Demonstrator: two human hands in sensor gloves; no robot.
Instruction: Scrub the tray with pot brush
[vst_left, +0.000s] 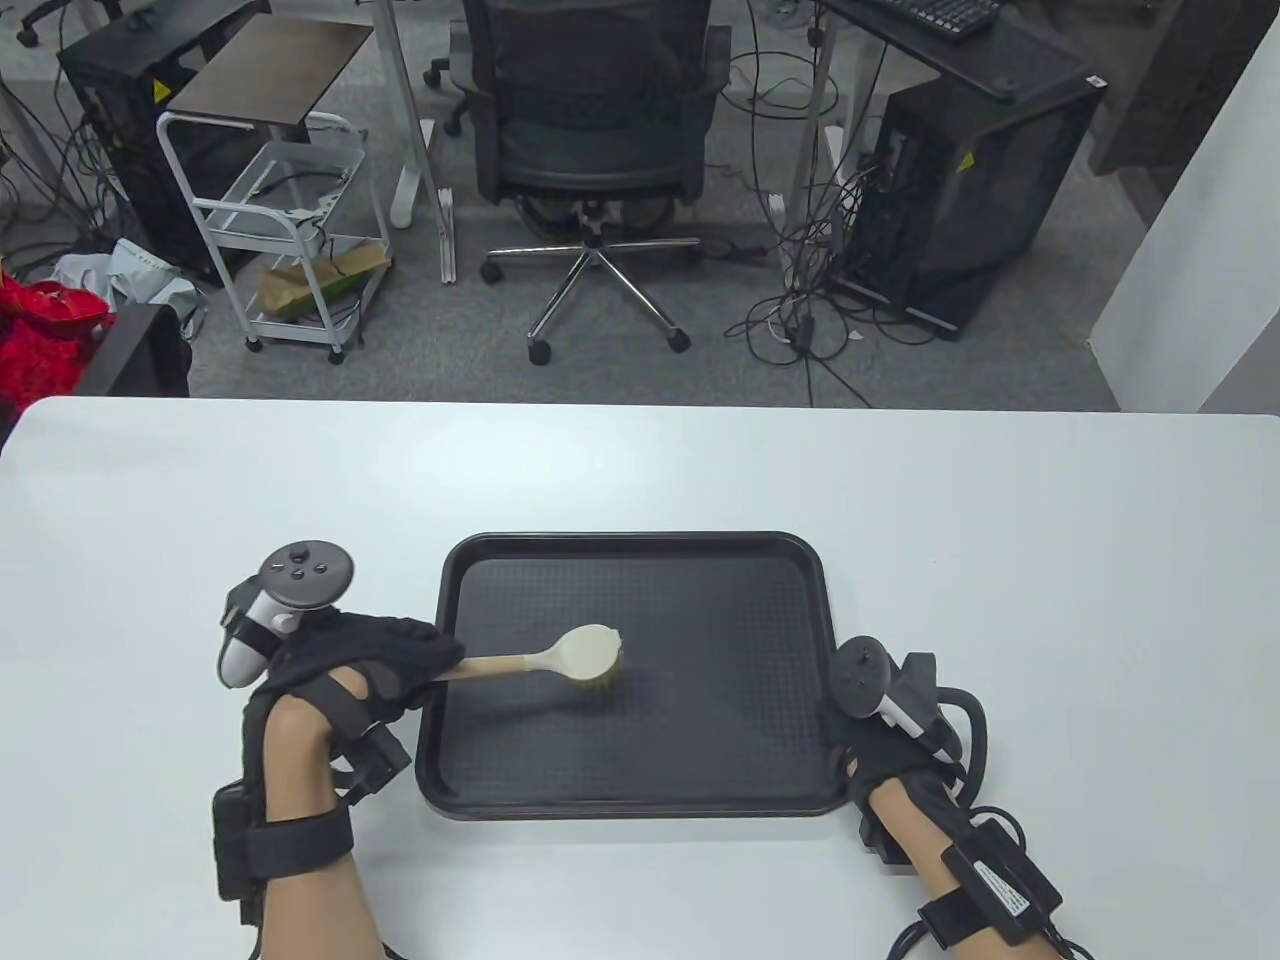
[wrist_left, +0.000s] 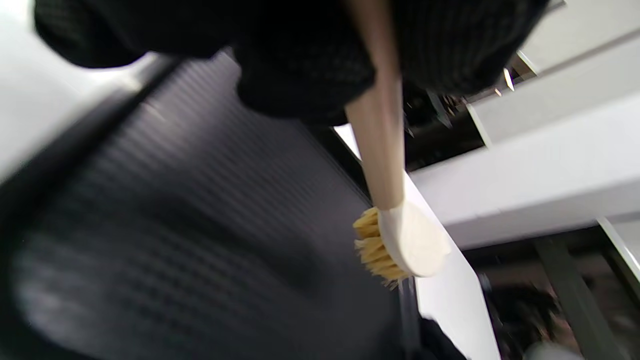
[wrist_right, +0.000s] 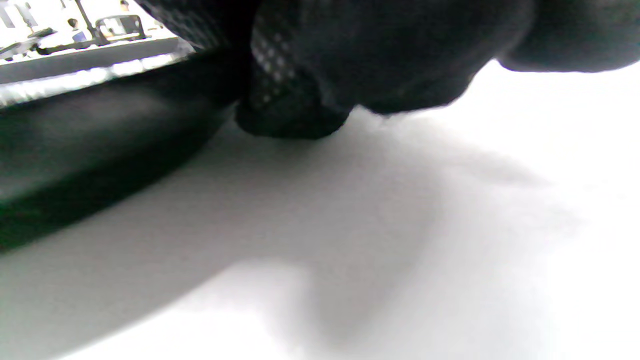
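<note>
Left hand (vst_left: 375, 665) grips pot brush (vst_left: 560, 662) by its wooden handle; bristled head sits near centre of black tray (vst_left: 640, 790), bristles down on the textured floor. Tray lies on white table (vst_left: 1000, 550). Right hand (vst_left: 885, 725) rests against tray's right rim, fingertips on table; whether it clasps the rim cannot be told.

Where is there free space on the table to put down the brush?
The table is bare right of the tray, beyond the right hand, and along its far edge. It is crowded at the tray's left rim, where the left hand grips the pot brush.
</note>
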